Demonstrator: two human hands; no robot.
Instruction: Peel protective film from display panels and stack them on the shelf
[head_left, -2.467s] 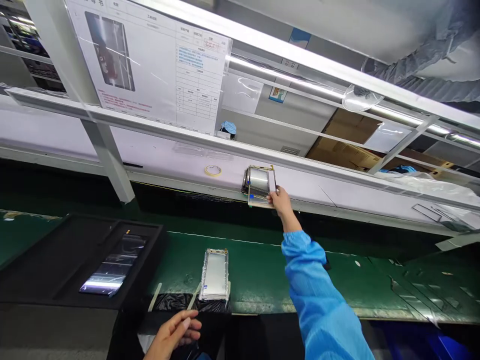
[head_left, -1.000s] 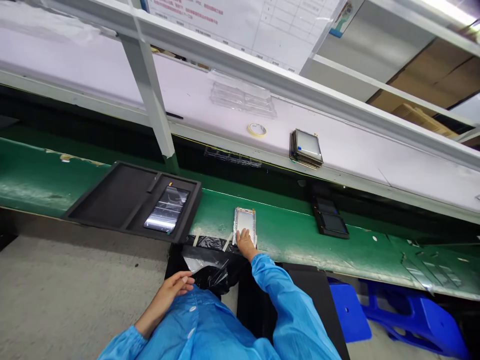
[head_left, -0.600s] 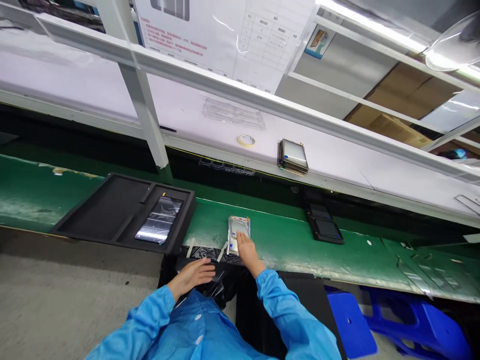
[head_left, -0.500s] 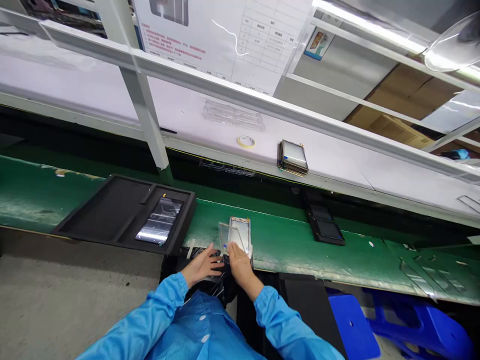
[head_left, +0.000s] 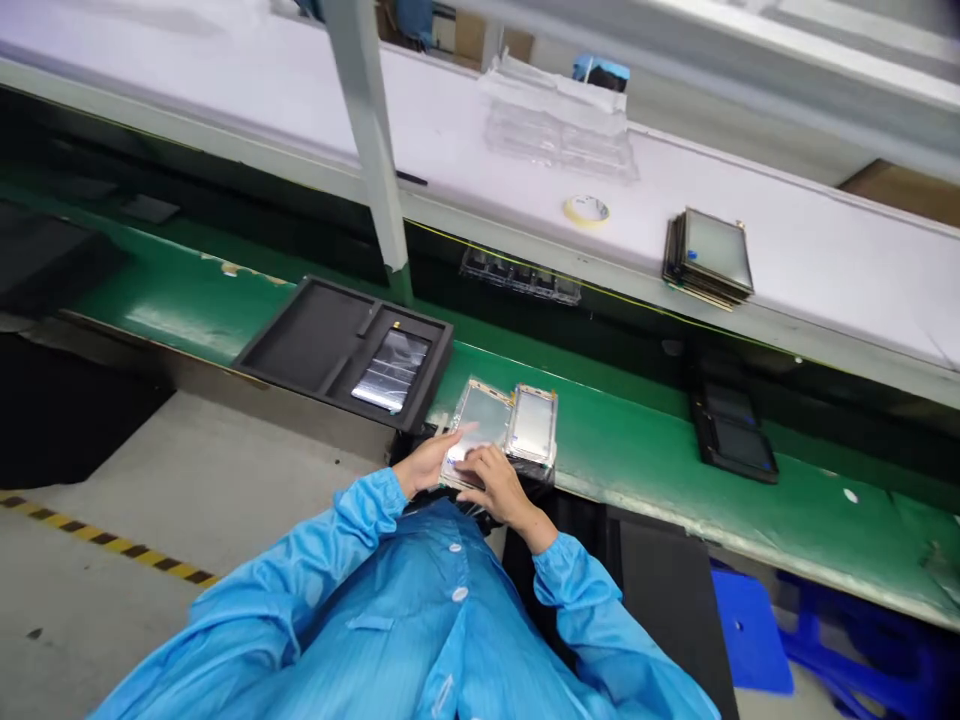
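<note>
My left hand (head_left: 429, 464) grips the left edge of a flat display panel (head_left: 486, 408), a silvery screen with a pale frame, tilted over the bench's front edge. On the panel's lower part rest the curled fingers of my right hand (head_left: 495, 484), near a small blue mark; whether they pinch a film there is too small to tell. Just right of it lies a stack of similar panels (head_left: 534, 424), with gold tabs at its top edge. To the left, a black foam tray (head_left: 289, 340) holds a dark glossy screen (head_left: 393, 370) in its right compartment.
A green bench (head_left: 615, 445) runs across the view. Above it, a white shelf (head_left: 465, 150) carries a tape roll (head_left: 586, 210), clear plastic trays (head_left: 559, 140) and another panel stack (head_left: 716, 252). A grey post (head_left: 367, 130) stands behind the tray. A blue stool (head_left: 750, 630) is at lower right.
The view has shifted, with the bench lower and more floor showing. The clear-looking sheet at my right hand was over the stack; now a panel is between both hands, left of the stack.
</note>
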